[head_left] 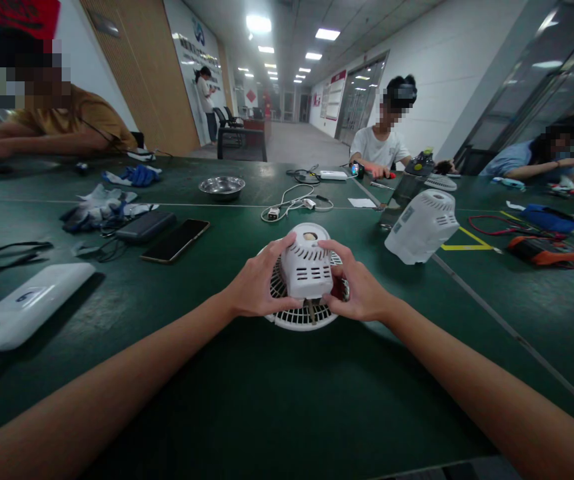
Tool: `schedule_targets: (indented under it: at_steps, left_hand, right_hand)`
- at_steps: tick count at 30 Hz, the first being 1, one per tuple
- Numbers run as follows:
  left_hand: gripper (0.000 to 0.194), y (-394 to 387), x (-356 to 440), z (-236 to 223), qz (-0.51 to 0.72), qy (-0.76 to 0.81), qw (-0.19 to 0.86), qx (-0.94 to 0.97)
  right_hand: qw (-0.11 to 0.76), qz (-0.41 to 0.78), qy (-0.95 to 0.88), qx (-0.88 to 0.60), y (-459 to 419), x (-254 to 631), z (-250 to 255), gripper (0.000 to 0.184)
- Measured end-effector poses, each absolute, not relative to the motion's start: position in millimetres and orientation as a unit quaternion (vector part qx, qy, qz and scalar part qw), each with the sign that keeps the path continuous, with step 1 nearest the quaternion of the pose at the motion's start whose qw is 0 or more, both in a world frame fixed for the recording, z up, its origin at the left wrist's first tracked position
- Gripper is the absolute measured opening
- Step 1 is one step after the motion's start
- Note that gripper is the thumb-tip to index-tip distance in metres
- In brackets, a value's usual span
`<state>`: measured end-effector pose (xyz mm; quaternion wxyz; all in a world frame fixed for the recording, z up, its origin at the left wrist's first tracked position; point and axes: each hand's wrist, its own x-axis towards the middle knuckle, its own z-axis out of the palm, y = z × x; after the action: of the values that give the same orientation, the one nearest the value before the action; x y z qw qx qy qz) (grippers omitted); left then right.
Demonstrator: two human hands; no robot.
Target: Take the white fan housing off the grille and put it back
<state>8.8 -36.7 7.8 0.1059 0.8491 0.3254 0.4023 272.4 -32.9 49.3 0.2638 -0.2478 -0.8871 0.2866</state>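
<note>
Between my two hands is a white slotted motor housing point(309, 270) of a fan, with a round hole in its top. It stands over a round white fan grille point(301, 323) that lies on the green table. My left hand point(261, 280) grips the housing's left side, fingers at the top and thumb at the lower edge. On the right side, my right hand point(359, 283) holds it in the same way, its thumb near the lower corner. The housing and my fingers hide the grille's middle.
A larger white housing point(423, 227) stands to the right, by a clear bottle point(407, 193). A phone point(177, 241), a black power bank point(145, 227) and a white device point(29, 303) lie left. Beyond are a metal bowl point(221, 187) and a cable point(287, 207). Co-workers sit around the table.
</note>
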Motion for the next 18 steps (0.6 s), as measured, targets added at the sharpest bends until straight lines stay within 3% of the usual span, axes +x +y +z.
schedule_targets:
  at_steps: [9, 13, 18]
  left_hand:
    - [0.124, -31, 2, -12, 0.416, 0.386, 0.108, 0.816]
    - [0.107, -27, 6, -9, 0.417, 0.415, 0.084, 0.804]
    - [0.071, -36, 1, -2, 0.412, 0.443, 0.086, 0.792]
  right_hand:
    - [0.334, 0.144, -0.866, -0.344, -36, 245, 39, 0.1]
    - [0.377, 0.114, -0.833, -0.389, -35, 226, 40, 0.094]
    - [0.41, 0.082, -0.791, -0.447, -41, 221, 39, 0.089]
